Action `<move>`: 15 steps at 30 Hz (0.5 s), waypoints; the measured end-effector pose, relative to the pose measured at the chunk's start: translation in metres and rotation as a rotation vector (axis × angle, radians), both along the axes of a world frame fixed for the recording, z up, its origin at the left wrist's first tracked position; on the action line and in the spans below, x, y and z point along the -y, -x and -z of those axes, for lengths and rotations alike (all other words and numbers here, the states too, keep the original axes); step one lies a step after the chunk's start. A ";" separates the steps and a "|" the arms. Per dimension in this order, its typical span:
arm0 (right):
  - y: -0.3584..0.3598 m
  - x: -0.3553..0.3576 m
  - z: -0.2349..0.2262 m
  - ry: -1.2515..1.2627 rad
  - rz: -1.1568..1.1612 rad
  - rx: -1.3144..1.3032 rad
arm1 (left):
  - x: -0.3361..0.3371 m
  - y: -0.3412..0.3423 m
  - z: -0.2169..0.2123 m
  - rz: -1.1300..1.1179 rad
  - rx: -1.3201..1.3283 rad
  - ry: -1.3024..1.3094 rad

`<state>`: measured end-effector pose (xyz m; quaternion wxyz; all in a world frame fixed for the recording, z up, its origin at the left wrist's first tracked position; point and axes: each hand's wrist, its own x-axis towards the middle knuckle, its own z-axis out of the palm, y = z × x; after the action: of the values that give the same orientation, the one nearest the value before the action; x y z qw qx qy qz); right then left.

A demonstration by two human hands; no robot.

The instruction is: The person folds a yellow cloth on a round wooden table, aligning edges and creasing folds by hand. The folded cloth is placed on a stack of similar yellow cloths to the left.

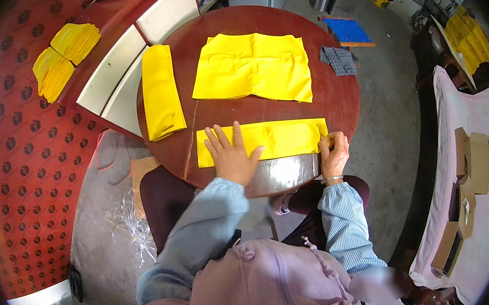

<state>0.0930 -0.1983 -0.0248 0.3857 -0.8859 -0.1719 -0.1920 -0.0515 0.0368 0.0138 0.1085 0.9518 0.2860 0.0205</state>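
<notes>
Three yellow pieces lie on the round worktop [337, 98]. At left, the folded panel [161, 93] runs front to back, its outer edge close to the rim. The left grip [233, 154], wide with fingers spread, rests flat on the front strip [285, 138], which lies crosswise near the front rim. A band of worktop separates this strip from the wide sheet [250, 68] behind it. The right grip [335, 155], narrow with fingers curled, meets the strip's right end; whether it pinches the edge cannot be told. At the right rim lies a grey cloth [337, 60], just beside the wide sheet
</notes>
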 end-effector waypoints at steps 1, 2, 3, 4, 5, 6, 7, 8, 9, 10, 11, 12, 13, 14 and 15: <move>0.000 0.002 -0.003 0.059 0.025 0.017 | 0.008 -0.005 0.003 -0.014 -0.048 -0.014; -0.001 0.003 -0.008 0.119 0.049 0.037 | 0.010 -0.005 0.006 -0.022 -0.041 -0.061; -0.002 0.003 -0.013 0.149 0.072 0.107 | 0.012 -0.006 0.007 -0.026 -0.029 -0.082; -0.001 0.003 -0.020 0.179 0.099 0.176 | 0.013 -0.006 0.008 -0.033 -0.057 -0.096; 0.002 0.001 -0.026 0.210 0.125 0.242 | 0.012 -0.005 0.009 -0.029 -0.016 -0.087; 0.005 -0.002 -0.034 0.225 0.149 0.325 | 0.013 -0.005 0.009 -0.033 -0.016 -0.070; 0.010 -0.007 -0.040 0.242 0.105 0.356 | 0.013 -0.004 0.008 -0.034 -0.003 -0.045; 0.018 -0.018 -0.044 0.242 0.061 0.403 | 0.012 -0.005 0.007 -0.046 -0.015 -0.048; 0.028 -0.037 -0.042 0.176 -0.155 0.348 | 0.013 -0.005 0.006 -0.050 -0.018 -0.039; 0.041 -0.056 -0.038 0.110 -0.366 0.287 | 0.015 -0.006 0.006 -0.053 -0.004 -0.048; 0.058 -0.073 -0.031 0.164 -0.518 0.195 | 0.017 -0.007 0.007 -0.057 -0.099 -0.097; 0.068 -0.083 -0.026 0.279 -0.679 0.104 | 0.017 -0.008 0.007 -0.065 -0.171 -0.169; 0.068 -0.083 -0.023 0.291 -0.605 0.109 | 0.016 -0.009 0.008 -0.067 -0.236 -0.242; 0.065 -0.081 -0.018 0.366 -0.546 0.115 | 0.015 -0.009 0.009 -0.059 -0.154 -0.181; 0.061 -0.076 -0.012 0.443 -0.489 0.090 | 0.014 -0.007 0.010 -0.048 -0.074 -0.116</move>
<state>0.0322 -0.1221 -0.0123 0.2105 -0.8713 -0.4338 -0.0907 -0.0445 0.0230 0.0039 0.0422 0.9495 0.3110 0.0044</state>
